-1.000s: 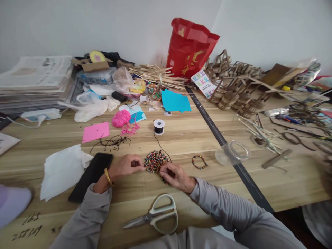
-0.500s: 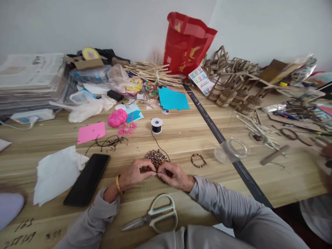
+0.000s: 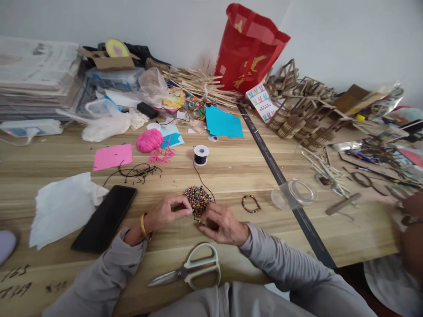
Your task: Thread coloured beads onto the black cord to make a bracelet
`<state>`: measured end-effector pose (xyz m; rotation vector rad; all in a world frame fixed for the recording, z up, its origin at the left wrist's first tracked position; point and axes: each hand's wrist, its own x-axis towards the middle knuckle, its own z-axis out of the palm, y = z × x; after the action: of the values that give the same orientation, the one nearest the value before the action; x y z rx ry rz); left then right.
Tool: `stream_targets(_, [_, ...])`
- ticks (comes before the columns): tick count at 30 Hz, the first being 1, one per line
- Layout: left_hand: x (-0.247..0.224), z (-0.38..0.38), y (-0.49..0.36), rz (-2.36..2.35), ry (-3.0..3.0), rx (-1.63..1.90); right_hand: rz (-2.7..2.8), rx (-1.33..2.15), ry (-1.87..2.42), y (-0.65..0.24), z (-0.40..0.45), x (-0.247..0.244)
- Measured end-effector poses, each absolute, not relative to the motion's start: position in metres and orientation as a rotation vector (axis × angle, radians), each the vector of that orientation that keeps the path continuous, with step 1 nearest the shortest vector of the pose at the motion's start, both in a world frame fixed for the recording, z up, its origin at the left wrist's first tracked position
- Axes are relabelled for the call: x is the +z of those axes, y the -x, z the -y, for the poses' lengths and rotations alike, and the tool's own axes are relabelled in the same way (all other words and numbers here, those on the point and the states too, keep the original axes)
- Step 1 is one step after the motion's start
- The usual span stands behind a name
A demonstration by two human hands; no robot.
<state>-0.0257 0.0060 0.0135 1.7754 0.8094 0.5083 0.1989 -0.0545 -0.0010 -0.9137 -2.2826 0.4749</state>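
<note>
A pile of small multicoloured beads (image 3: 197,199) lies on the wooden table. Black cord (image 3: 202,178) runs from a white spool (image 3: 201,155) down past the pile, with a few beads at its lower end. My left hand (image 3: 171,210) is at the pile's left edge, thumb and forefinger pinched near the cord; what they hold is too small to make out. At the lower right of the pile is my right hand (image 3: 222,223), thumb and fingers apart beside the strung beads. A finished-looking beaded ring (image 3: 251,204) lies to the right.
White-handled scissors (image 3: 202,266) lie below my hands. A black phone (image 3: 105,219) and white tissue (image 3: 61,209) are at left. A clear round container (image 3: 280,197) stands right, near a dark strip (image 3: 309,229). Another person's arm (image 3: 411,220) shows at the right edge.
My hands have moved apart from their shared pinch at the pile. The fingers of my right hand have parted. The view has shifted slightly.
</note>
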Motion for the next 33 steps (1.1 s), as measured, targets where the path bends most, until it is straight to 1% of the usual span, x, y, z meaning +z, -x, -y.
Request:
stream_targets(4, [0.013,-0.007,0.026,-0.772,-1.743,0.449,2.484,0.31,0.94,-0.2,0.058,-0.001])
stream_targets(9, [0.009,-0.007,0.027,-0.764,-1.754,0.486,2.578,0.28,0.93,-0.199,0.06,0.002])
stream_targets(17, [0.008,-0.01,0.029,-0.754,-1.79,0.514,2.687,0.485,0.916,-0.214,0.049,0.021])
stream_targets(25, [0.011,0.002,0.021,-0.618,-2.029,0.48,2.712,0.77,1.0,-0.242,0.036,0.042])
stream_targets(29, [0.011,0.003,0.02,-0.615,-2.063,0.456,2.659,0.764,1.14,-0.248,0.032,0.044])
stream_targets(33, [0.016,0.004,0.02,-0.647,-2.052,0.421,2.463,0.719,1.35,-0.245,0.031,0.04])
